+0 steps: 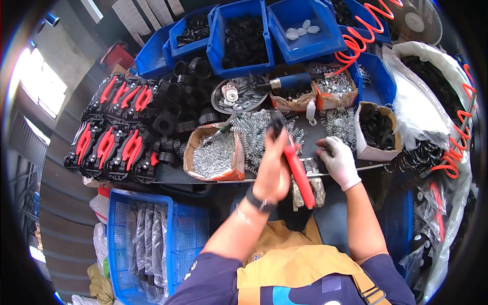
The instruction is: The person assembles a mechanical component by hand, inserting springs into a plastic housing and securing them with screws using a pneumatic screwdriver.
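Note:
My bare left hand (pixel 272 165) is raised over the bench and holds a tool with a red handle and a black head (pixel 297 170); the handle points down toward me. My right hand (pixel 338 160), in a white glove, rests on the bench just right of the tool, fingers bent over small metal parts. A heap of metal springs (pixel 254 129) lies right behind my left hand. A cardboard box of small silver screws (pixel 213 155) sits to its left.
Finished red-and-black tools (pixel 114 134) are stacked at the left beside loose black rings (pixel 178 109). Blue bins (pixel 244 38) of black and white parts line the back. A box of black rings (pixel 376 132), a coiled orange hose (pixel 457 142) and plastic bags stand right. A blue crate (pixel 152 244) sits lower left.

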`<control>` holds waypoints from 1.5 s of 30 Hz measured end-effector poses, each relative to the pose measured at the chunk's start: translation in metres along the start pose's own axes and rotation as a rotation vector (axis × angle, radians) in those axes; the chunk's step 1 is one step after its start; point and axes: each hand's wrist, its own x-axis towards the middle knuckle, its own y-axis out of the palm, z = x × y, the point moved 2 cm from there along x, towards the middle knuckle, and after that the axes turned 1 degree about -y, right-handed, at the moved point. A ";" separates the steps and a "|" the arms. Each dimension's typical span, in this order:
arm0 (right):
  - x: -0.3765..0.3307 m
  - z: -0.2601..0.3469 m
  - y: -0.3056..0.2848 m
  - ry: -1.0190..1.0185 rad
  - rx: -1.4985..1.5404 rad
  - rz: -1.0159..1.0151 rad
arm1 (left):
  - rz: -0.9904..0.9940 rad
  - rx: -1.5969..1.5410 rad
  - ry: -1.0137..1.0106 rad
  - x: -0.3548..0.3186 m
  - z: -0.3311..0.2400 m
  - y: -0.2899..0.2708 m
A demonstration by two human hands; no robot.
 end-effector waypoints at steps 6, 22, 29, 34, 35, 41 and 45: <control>-0.018 0.040 -0.021 0.280 0.664 0.025 | -0.074 -0.091 -0.021 -0.078 0.018 -0.005; -0.052 0.064 -0.034 0.438 1.173 0.458 | 0.162 0.369 -0.027 -0.093 0.046 -0.005; 0.127 -0.043 -0.173 0.145 -0.259 -0.176 | 0.239 -0.125 -0.182 -0.051 0.052 -0.009; 0.203 -0.155 -0.154 0.285 -1.165 0.964 | 0.220 -0.097 -0.055 -0.043 0.060 -0.016; 0.209 -0.178 -0.152 0.299 -1.217 1.085 | 0.229 -0.127 -0.065 -0.041 0.061 -0.020; 0.202 -0.144 -0.131 0.484 -1.293 1.113 | 0.249 -0.170 -0.076 -0.037 0.059 -0.028; 0.205 -0.182 -0.124 0.470 -1.396 1.071 | 0.266 -0.191 -0.100 -0.035 0.061 -0.028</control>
